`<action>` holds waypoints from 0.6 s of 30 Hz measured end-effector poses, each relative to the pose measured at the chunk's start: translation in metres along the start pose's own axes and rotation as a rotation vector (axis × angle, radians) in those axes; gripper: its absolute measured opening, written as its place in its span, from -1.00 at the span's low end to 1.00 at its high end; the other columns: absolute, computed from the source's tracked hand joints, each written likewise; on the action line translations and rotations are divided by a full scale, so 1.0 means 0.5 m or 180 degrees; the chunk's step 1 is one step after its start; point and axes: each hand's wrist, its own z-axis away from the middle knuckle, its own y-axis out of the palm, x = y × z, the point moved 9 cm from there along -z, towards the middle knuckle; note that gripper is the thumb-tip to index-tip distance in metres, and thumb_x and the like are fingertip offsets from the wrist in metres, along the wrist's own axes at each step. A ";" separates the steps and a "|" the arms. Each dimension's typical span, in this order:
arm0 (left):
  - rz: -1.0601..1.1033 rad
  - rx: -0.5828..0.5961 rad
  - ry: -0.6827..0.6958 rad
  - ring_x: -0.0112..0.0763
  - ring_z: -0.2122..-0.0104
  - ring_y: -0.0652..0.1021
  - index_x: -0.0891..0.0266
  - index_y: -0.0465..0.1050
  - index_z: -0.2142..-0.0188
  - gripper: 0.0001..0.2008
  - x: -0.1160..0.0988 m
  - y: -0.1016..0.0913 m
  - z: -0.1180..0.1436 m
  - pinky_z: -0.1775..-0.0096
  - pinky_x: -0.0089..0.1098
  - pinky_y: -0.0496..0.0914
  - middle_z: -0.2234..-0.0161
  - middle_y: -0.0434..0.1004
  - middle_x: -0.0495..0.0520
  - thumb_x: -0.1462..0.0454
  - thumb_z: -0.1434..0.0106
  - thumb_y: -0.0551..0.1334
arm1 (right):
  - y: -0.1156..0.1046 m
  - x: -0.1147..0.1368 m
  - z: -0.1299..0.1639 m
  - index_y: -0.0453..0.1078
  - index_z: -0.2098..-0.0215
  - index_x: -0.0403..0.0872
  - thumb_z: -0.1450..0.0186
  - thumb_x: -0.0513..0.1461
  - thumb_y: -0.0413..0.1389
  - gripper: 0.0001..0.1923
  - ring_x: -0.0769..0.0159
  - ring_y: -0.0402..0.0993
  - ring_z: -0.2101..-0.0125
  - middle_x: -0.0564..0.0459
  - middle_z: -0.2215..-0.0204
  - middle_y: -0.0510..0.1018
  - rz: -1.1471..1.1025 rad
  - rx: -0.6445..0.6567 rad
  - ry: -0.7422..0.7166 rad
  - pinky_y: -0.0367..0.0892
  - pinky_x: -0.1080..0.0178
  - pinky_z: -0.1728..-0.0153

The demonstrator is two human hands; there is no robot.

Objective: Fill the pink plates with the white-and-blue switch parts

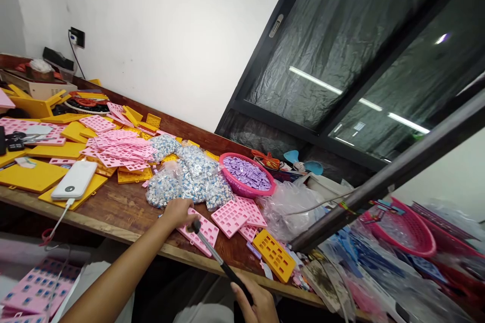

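Far to the left of both hands, yellow trays (32,176) and a white power bank (75,180) lie on the bench (125,212), with a loose heap of pink trays (121,150) behind them. The left hand (178,212) reaches forward over the bench edge, fingers curled down onto the near end of a pink grid tray (200,232); whether it grips the tray or only rests on it cannot be told. Just beyond this hand sit clear bags of small white-and-blue pieces (189,176). The right hand (255,303), low at the bottom of the view, is closed around a thin black rod (220,260) whose rounded tip lies at the pink grid tray, close to the left hand's fingers. To the right of the left hand lie more pink trays (237,216) and one yellow grid tray (273,255), and behind them a pink basket (242,189) of purple pieces. The tray's pockets look empty, so the work on it seems barely begun, with the bags and basket full.
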 end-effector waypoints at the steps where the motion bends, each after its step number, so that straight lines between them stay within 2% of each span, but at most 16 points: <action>1: -0.0005 -0.0001 -0.0007 -0.22 0.03 0.57 0.22 0.47 -0.04 -0.62 -0.001 0.000 0.001 -0.04 -0.05 0.48 0.01 0.56 0.12 0.01 -0.40 0.25 | -0.007 0.000 0.001 0.60 -0.03 0.00 -0.48 -0.05 0.07 -0.66 0.10 0.71 0.10 -0.07 0.08 0.73 0.0010 -0.0040 0.0039 0.60 0.27 0.08; 5: -0.0022 -0.0010 0.0026 -0.22 0.04 0.58 0.23 0.47 -0.04 -0.60 -0.006 -0.004 0.005 -0.04 -0.05 0.48 0.02 0.56 0.12 -0.01 -0.40 0.25 | -0.035 -0.010 0.015 0.63 0.03 0.02 -0.48 0.02 0.05 -0.61 0.09 0.73 0.17 -0.05 0.14 0.74 0.0146 -0.0037 0.0306 0.62 0.25 0.13; 8: -0.0028 -0.0013 0.0064 -0.22 0.06 0.58 0.23 0.47 -0.04 -0.58 -0.008 -0.007 0.008 -0.04 -0.05 0.48 0.04 0.57 0.11 -0.03 -0.39 0.25 | -0.063 -0.022 0.037 0.63 0.01 -0.01 -0.50 0.05 0.01 -0.55 0.08 0.70 0.09 -0.08 0.09 0.73 0.0201 -0.0228 0.0493 0.61 0.27 0.08; 13: -0.0077 -0.0038 0.0068 -0.23 0.09 0.58 0.22 0.48 -0.01 -0.56 -0.008 -0.009 0.009 -0.03 -0.06 0.45 0.09 0.58 0.10 -0.07 -0.37 0.24 | -0.060 -0.023 0.071 0.64 0.05 0.02 -0.46 0.05 0.07 -0.60 0.10 0.74 0.20 -0.04 0.17 0.75 0.0324 -0.0068 0.0335 0.63 0.26 0.16; 18: -0.0161 -0.0129 0.0096 -0.21 0.12 0.59 0.20 0.49 -0.01 -0.52 -0.013 -0.011 0.011 0.01 -0.10 0.44 0.14 0.62 0.10 -0.11 -0.35 0.23 | -0.100 -0.062 0.114 0.64 0.03 -0.04 -0.48 0.05 0.05 -0.56 0.07 0.71 0.12 -0.12 0.11 0.73 0.0152 -0.0387 0.0753 0.62 0.27 0.11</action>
